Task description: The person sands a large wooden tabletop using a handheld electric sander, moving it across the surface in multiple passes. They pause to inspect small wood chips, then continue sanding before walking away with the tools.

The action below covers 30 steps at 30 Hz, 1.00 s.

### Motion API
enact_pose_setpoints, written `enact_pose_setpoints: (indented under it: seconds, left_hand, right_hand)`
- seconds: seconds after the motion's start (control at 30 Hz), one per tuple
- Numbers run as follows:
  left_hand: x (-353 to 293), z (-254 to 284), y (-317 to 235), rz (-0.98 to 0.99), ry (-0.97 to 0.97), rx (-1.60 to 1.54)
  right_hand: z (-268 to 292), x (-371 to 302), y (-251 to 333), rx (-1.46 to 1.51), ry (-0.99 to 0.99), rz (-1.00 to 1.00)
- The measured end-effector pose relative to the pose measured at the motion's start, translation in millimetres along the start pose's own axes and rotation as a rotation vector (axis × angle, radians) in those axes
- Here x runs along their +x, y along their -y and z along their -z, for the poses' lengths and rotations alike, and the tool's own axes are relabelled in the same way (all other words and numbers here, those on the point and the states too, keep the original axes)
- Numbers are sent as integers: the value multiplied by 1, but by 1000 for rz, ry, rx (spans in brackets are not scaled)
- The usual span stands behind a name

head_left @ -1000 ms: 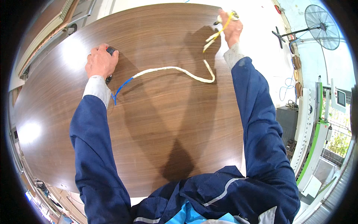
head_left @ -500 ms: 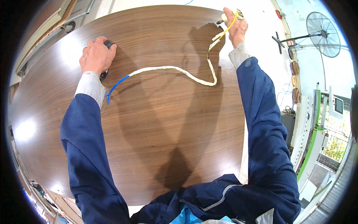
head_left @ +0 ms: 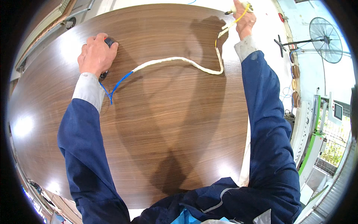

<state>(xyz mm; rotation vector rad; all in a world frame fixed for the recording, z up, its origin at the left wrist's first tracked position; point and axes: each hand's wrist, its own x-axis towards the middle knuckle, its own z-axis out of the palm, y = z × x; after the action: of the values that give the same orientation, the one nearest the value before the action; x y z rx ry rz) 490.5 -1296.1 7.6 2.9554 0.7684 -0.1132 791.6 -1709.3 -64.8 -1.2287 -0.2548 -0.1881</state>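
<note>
My left hand (head_left: 97, 55) is closed over a black hand tool (head_left: 108, 42) with a touch of red, at the far left of the table; most of the tool is hidden under my palm and fingers. At the far right, beyond the table's edge, my right hand (head_left: 244, 23) grips a cream-coloured fitting (head_left: 241, 7) with a dark tip. From it a yellow wire runs to a cable (head_left: 174, 58) wrapped in white sleeving. The cable curves across the wood surface. Its left end splits into blue wires (head_left: 120, 83), lying beside my left cuff.
The brown wood-grain table (head_left: 179, 127) fills the middle. A black standing fan (head_left: 326, 40) is at the right. Rolls of brown tape (head_left: 295, 71) hang by the wall. A green and white machine (head_left: 311, 149) stands at the lower right.
My right hand has moved farther away and to the right with the fitting. The white cable has been drawn along, up and right. My left hand stays nearly in place on the tool.
</note>
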Motion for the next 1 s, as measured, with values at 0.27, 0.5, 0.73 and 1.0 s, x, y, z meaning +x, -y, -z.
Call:
enact_pose_setpoints:
  seconds: [0.27,0.5,0.73,1.0]
  left_hand:
    - [-4,5,-3,-4,-14,-3]
    - [3,1,-1,-33,-36,-28]
    - [-44,-4,-8,26,62,-131]
    - [-234,-24,3,-24,7,-286]
  right_hand:
    - [-7,13,-9,-91,-37,58]
    - [-18,-5,17,-1069,-176,380]
    - [-59,-119,141,-889,170,531]
    - [-75,-288,240,-691,419,287]
